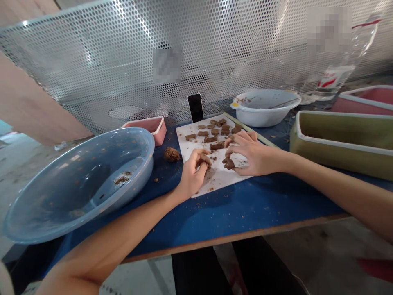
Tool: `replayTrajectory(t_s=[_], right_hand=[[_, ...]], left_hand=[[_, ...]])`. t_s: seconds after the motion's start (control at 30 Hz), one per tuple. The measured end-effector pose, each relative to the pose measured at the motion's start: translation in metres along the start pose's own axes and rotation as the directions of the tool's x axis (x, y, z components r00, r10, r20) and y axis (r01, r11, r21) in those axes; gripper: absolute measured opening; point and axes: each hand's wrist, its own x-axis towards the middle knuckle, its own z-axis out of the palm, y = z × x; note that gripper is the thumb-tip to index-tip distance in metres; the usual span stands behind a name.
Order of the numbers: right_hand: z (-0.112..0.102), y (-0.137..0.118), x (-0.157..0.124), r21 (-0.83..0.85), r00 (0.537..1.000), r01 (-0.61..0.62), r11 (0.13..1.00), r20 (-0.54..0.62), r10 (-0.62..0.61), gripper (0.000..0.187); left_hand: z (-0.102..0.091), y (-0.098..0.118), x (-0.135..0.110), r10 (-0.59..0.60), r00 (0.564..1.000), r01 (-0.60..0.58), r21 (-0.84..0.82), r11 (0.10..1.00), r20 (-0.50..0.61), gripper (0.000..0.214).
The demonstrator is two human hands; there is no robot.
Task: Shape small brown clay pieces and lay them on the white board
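My right hand (250, 153) pinches a small lump of brown clay (229, 164) between thumb and fingers, just over a white sheet (219, 182). To its left is my left hand (194, 172), its muddy fingers curled in toward the thumb; whatever they may hold is hidden. Beyond both hands, several short shaped clay pieces (210, 139) lie on the sheet in loose rows. Crumbs of clay dot the paper between the hands. A bigger rough ball of clay (172, 154) sits on the blue table, left of the sheet.
A large blue basin (144, 180) stands at left, with a pink tub (159, 131) behind it. At the back are a phone (195, 107) propped upright and a white bowl (260, 118). A green planter box (344, 157) and a plastic bottle (334, 78) stand at right. Perforated metal (123, 69) borders the table.
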Motion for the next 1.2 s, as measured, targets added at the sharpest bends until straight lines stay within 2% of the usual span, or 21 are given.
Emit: replayTrajectory(t_s=[0.23, 0.63, 0.93, 1.2], right_hand=[[0.001, -0.007, -0.001, -0.057, 1.000, 0.009, 0.998, 0.021, -0.008, 0.016], [0.005, -0.012, 0.001, -0.040, 1.000, 0.021, 0.999, 0.018, -0.020, 0.019], [0.009, -0.016, 0.001, -0.094, 0.998, 0.066, 0.993, 0.028, -0.064, 0.021], [0.009, -0.018, 0.002, -0.065, 0.999, 0.044, 0.997, 0.032, -0.042, 0.022]], left_hand=[[-0.001, -0.001, -0.001, 0.007, 1.000, -0.007, 0.013, 1.000, 0.009, 0.023], [0.000, 0.003, -0.001, 0.000, 1.000, 0.000, 0.011, 1.000, -0.003, 0.026], [0.001, 0.002, -0.001, 0.001, 1.000, -0.001, 0.000, 1.000, -0.001, 0.026], [0.000, 0.001, -0.002, 0.004, 1.000, -0.005, 0.026, 1.000, 0.010, 0.028]])
